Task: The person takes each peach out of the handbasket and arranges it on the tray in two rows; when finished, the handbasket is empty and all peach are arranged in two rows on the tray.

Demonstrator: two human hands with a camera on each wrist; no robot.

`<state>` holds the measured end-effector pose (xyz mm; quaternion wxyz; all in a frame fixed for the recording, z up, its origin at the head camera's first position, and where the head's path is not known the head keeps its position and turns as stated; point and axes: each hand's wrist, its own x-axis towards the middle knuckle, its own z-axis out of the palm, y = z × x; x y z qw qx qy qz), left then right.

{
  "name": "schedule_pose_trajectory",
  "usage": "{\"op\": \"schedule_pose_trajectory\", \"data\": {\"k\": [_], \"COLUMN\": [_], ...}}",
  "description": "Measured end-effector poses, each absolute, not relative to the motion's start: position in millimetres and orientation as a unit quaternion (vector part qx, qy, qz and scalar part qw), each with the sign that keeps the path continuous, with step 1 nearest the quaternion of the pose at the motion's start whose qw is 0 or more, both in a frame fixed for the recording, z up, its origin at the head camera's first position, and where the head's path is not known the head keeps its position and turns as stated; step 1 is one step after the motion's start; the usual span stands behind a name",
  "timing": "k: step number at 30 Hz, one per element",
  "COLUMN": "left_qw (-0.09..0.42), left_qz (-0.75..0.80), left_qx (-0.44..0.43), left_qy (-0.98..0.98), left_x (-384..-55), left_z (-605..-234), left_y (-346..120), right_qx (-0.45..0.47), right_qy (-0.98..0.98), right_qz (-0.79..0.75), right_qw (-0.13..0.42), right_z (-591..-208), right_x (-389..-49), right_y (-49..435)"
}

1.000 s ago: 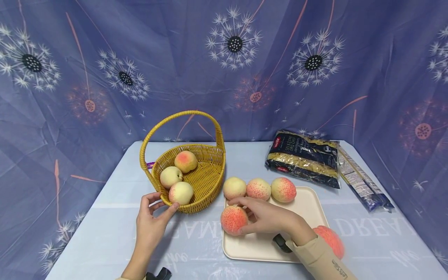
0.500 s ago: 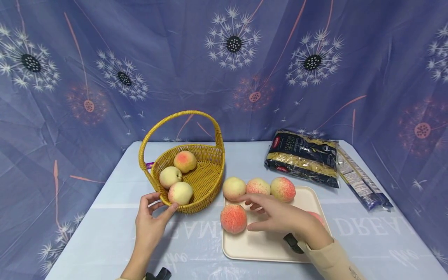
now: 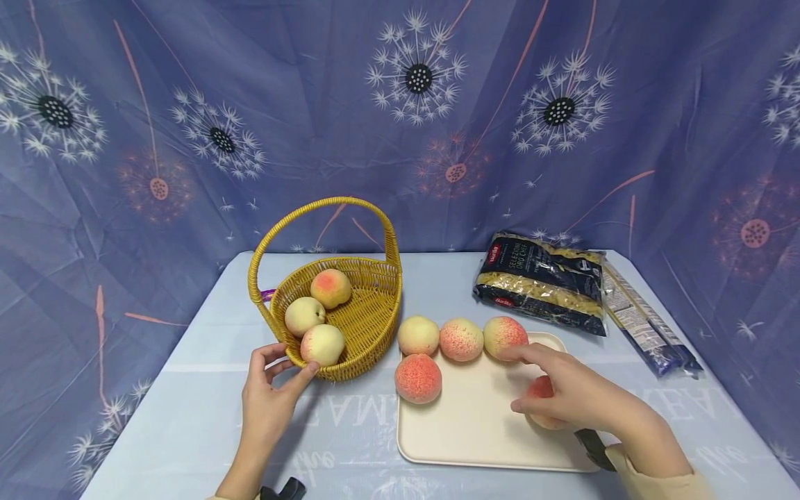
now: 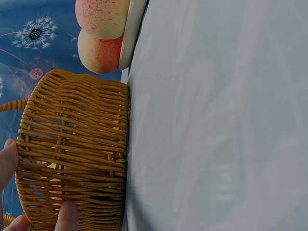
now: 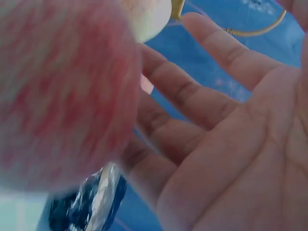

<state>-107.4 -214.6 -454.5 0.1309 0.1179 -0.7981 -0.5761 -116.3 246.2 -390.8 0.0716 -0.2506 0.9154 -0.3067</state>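
My left hand (image 3: pixel 271 396) pinches the near rim of the yellow wicker basket (image 3: pixel 369 347), which holds three peaches; in the left wrist view, the fingers lie against its weave (image 4: pixel 77 144). Over the right part of the cream tray (image 3: pixel 462 441), my right hand (image 3: pixel 575 389) is spread around a red peach (image 3: pixel 541 387), partly hidden by the fingers. In the right wrist view this peach (image 5: pixel 62 96) looms blurred beside straight fingers; contact is unclear. A red peach (image 3: pixel 418 379) sits at the tray's left, below a row of a pale peach (image 3: pixel 419 336), a speckled peach (image 3: pixel 461 339) and another peach (image 3: pixel 505 336).
A dark pasta bag (image 3: pixel 540 281) lies behind the tray, with flat long packets (image 3: pixel 650 319) to its right. A patterned blue curtain (image 3: pixel 325 125) hangs behind the table. The basket's tall handle (image 3: pixel 325 203) arches upward.
My right hand has let go of the left red peach and moved right. That peach has shifted slightly toward the row. The right-hand peach appears farther left than before. My left hand stays put.
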Motion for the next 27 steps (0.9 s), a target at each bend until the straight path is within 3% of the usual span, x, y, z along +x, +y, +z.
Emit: {"op": "schedule_pose_trajectory", "data": {"k": [27], "left_qw": [0.137], "left_qz": [-0.575], "left_qx": [0.116], "left_qy": [-0.798], "left_x": [-106.8], "left_z": [-453.8], "left_y": [-214.2], "right_qx": [-0.206], "right_qy": [0.938], "right_qz": [-0.267], "right_qw": [0.082], "right_z": [-424.7], "right_x": [-107.6], "right_y": [292.2]}}
